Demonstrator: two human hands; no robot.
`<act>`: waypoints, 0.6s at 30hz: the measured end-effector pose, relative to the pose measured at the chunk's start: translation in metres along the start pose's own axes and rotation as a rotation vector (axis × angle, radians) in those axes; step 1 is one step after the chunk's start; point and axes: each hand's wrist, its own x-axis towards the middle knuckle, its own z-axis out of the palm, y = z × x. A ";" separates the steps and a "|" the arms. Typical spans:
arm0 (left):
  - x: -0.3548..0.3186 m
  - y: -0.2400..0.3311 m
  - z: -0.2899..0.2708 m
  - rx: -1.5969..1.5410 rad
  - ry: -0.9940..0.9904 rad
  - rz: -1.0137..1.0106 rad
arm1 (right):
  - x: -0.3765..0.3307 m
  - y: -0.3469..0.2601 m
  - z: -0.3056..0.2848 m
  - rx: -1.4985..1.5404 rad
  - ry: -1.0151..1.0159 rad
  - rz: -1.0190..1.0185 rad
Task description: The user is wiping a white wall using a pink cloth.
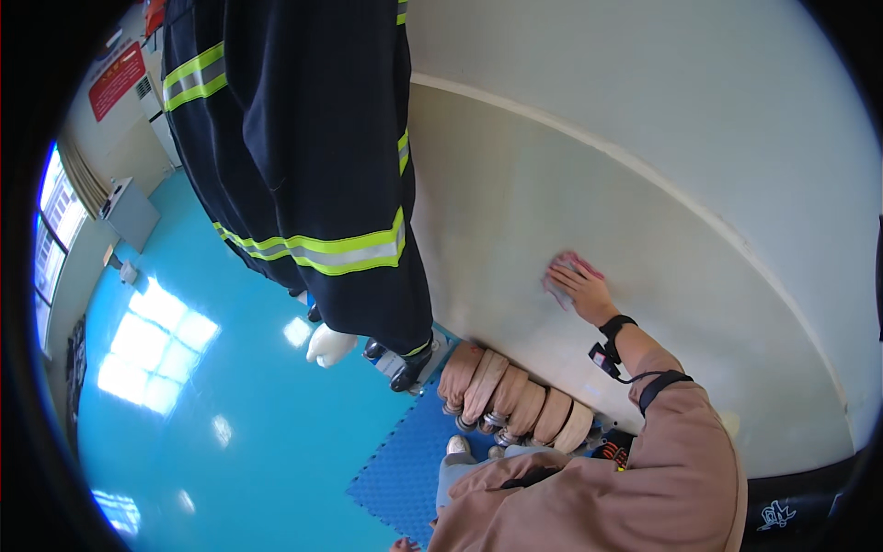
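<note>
My right hand (581,290) presses a pink and grey cloth (561,267) flat against the beige lower part of the wall (515,212). Its fingers lie over the cloth, whose edges show around them. Black straps with a small device and cable circle the wrist and forearm of that arm. Only a small bit of my left hand (405,546) appears at the bottom edge, low by my side; its fingers are mostly cut off from view.
Rolled tan fire hoses (506,396) stand in a row along the wall's foot, by a blue mat (405,469). Dark protective clothing with reflective stripes (313,166) stands close on the left, above black boots (411,368). A white cabinet (131,216) is farther off across the blue floor.
</note>
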 end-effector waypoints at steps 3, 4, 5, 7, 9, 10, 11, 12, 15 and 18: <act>0.002 -0.011 -0.001 -0.044 0.009 -0.016 | -0.007 0.005 0.009 -0.246 0.022 -0.072; 0.003 -0.013 -0.001 -0.048 0.012 -0.017 | -0.003 0.006 0.002 -0.162 0.003 -0.064; 0.002 -0.016 -0.002 -0.061 0.016 -0.018 | 0.002 0.005 -0.008 -0.077 -0.015 -0.055; 0.004 -0.015 -0.001 -0.069 0.018 -0.012 | 0.023 0.008 -0.035 -0.078 0.053 -0.017; 0.008 -0.015 0.000 -0.072 0.012 -0.007 | 0.055 0.014 -0.071 -0.112 0.135 0.020; 0.010 -0.014 0.000 -0.072 0.008 -0.004 | 0.073 0.016 -0.091 -0.144 0.149 0.019; 0.011 -0.014 0.000 -0.073 0.005 -0.002 | 0.091 0.019 -0.110 -0.184 0.154 0.001; 0.012 -0.013 0.000 -0.072 0.003 0.000 | 0.108 0.024 -0.125 -0.222 0.159 -0.020; 0.015 -0.009 0.002 -0.072 0.009 0.019 | 0.146 0.035 -0.155 -0.288 0.257 -0.010; 0.018 -0.005 0.003 -0.081 0.039 0.051 | 0.154 0.028 -0.169 -0.320 0.361 0.051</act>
